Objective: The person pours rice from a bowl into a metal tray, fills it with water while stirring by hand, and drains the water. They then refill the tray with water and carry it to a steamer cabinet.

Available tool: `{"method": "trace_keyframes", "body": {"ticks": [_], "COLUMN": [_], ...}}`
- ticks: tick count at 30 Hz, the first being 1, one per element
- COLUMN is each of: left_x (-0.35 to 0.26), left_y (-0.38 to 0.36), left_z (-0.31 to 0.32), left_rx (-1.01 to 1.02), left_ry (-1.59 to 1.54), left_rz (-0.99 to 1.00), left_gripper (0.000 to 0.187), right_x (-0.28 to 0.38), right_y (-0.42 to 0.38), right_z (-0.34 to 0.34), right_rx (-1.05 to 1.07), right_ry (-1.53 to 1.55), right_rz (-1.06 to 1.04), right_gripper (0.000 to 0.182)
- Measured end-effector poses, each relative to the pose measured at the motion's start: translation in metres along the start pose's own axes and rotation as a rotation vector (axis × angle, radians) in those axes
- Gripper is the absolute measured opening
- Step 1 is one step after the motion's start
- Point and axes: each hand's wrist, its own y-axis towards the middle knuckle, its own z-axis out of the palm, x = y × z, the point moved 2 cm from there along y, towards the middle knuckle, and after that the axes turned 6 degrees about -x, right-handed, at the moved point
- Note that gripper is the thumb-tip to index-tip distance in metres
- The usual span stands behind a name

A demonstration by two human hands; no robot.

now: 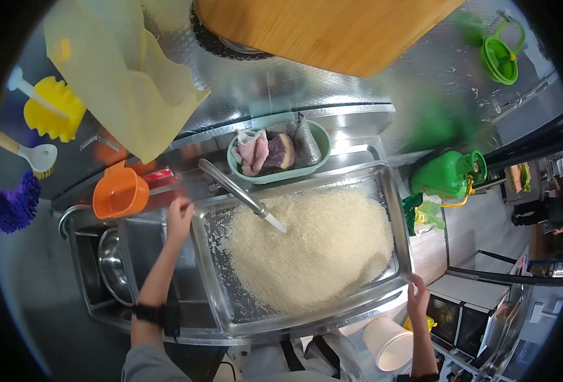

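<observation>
A large metal tray (206, 280) lies across the sink, heaped with uncooked white rice (319, 254). My left hand (179, 219) is at the tray's upper left corner, fingers curled in at the rim. Diagonally opposite, my right hand (417, 298) has its fingers closed at the lower right corner; the undersides of both grips are hidden. A metal faucet (230, 186) reaches over the rice, its pale tip above the heap. Behind the tray, a light green oval basin (275, 176) holds a pink cloth (251, 153), a purple-brown sponge (280, 151) and a grey mesh cloth (306, 144).
An orange scoop (120, 193) sits on the left ledge, above a metal bowl (113, 264) in the sink. Brushes hang on the left wall. A wooden board (332, 32) is at the top. A green gas cylinder (444, 175) and white bucket (388, 344) stand right.
</observation>
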Motion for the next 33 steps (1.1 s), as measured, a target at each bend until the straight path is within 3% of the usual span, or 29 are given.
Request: {"method": "trace_keyframes", "body": {"ticks": [2,5,7,11,14,17,20,22,26,29,33], "left_x": [-0.001,0.001,-0.001,0.012,-0.027,-0.028,-0.029,-0.029,-0.011,-0.007,-0.01], "left_y": [-0.055,-0.14,-0.201,-0.306,-0.342,-0.352,-0.323,-0.298,-0.271,-0.268,-0.269], "left_z": [-0.026,-0.061,-0.068,-0.054,-0.046,-0.04,-0.035,-0.024,0.003,0.008,0.013], "left_rx": [-0.075,-0.225,-0.173,-0.048,0.107,0.102,-0.063,-0.115,-0.172,-0.162,-0.217], "left_ry": [0.006,0.01,0.013,-0.004,0.022,-0.017,0.086,0.087,0.171,0.253,0.27], "left_rz": [0.006,-0.11,-0.294,-0.39,-0.349,-0.387,-0.388,-0.347,-0.266,-0.341,-0.372], "left_gripper": [0.012,0.012,0.014,0.021,0.028,0.033,0.035,0.034,0.028,0.023,0.021], "right_x": [0.012,0.032,0.058,0.081,0.085,0.06,0.019,-0.009,-0.047,-0.059,-0.071], "right_y": [0.012,0.038,0.048,0.058,0.063,0.071,0.08,0.08,0.069,0.066,0.064], "right_z": [0.017,0.045,0.057,0.073,0.071,0.073,0.063,0.058,0.056,0.052,0.055], "right_rx": [-0.03,-0.005,-0.026,-0.028,-0.003,-0.029,-0.115,-0.189,-0.034,0.078,0.021], "right_ry": [0.16,0.141,0.094,0.132,0.102,0.014,-0.082,-0.086,-0.107,-0.054,-0.036], "right_rz": [0.06,-0.103,-0.188,-0.363,-0.516,-0.547,-0.493,-0.358,-0.286,-0.215,-0.173], "right_gripper": [0.027,0.033,0.037,0.044,0.049,0.055,0.056,0.055,0.051,0.043,0.034]}}
